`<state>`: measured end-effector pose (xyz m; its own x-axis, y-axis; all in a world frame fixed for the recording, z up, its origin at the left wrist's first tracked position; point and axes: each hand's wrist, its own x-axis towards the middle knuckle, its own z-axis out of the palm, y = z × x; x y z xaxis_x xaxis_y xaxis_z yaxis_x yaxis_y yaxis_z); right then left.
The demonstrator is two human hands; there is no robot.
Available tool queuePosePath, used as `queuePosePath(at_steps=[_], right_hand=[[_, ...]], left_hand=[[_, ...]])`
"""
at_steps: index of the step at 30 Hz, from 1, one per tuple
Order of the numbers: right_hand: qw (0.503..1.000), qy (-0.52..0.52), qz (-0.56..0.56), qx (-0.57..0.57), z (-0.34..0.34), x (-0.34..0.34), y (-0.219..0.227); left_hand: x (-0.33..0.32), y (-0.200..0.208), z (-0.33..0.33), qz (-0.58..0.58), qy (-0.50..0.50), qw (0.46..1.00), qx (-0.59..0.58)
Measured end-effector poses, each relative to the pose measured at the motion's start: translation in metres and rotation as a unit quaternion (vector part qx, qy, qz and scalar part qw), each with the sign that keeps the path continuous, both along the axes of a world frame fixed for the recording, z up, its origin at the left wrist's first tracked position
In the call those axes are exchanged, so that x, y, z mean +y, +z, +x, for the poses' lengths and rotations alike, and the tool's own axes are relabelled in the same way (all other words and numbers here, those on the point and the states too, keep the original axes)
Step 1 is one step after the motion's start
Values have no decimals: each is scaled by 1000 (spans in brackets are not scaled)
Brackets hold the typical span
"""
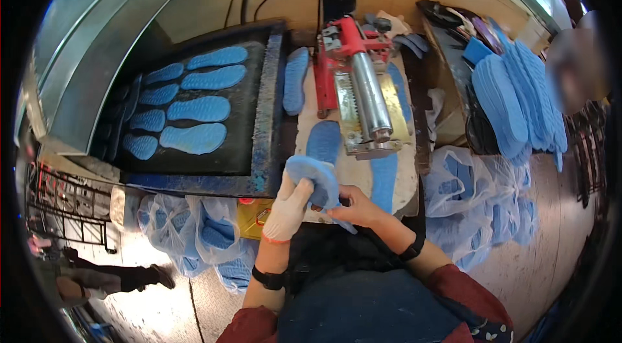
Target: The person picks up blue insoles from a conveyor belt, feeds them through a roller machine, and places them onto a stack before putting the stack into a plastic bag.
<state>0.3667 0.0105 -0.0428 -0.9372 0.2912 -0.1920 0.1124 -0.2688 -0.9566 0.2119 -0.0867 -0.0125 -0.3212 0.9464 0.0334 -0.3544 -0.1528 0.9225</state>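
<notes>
A curved blue shoe sole (313, 172) is held up in front of me, over the near edge of the pale work board (353, 177). My left hand (288, 210), in a white glove, is closed round it. At its lower right edge my bare right hand (361, 207) pinches with thumb and fingers, partly hidden by the sole. Just beyond, two flat blue soles, one on the left (322, 141) and one on the right (383, 182), lie on the board. Over the board stands a red press machine (353, 38) with a metal roller (372, 96).
Several blue soles lie in rows on a black tray (243, 142) at left. A sole stack (499, 100) sits on the right shelf. Bagged soles hang at lower left (220, 226) and right (453, 181). Another person's leg (123, 277) shows at far left.
</notes>
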Motion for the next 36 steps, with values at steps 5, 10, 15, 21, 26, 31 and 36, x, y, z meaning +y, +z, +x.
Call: queuePosePath(at_steps=[5,10,15,21,26,31,36], right_hand=[[981,-44,157,101,50,19,60],[937,-254,216,103,130,47,70],[768,-418,483,-35,138,101,79],[757,-321,566,-61,100,151,90],[748,-209,627,-68,71,157,103],[791,-380,469,100,93,142,86],[824,-523,212,-52,107,114,-6]], left_hand=[[-5,9,-13,104,-15,994,-43],[-19,5,-33,94,49,994,-34],[-9,4,-28,72,73,995,12],[38,44,-2,135,74,986,67],[106,102,18,146,48,981,120],[121,69,7,108,39,981,159],[130,10,-11,75,26,974,213]])
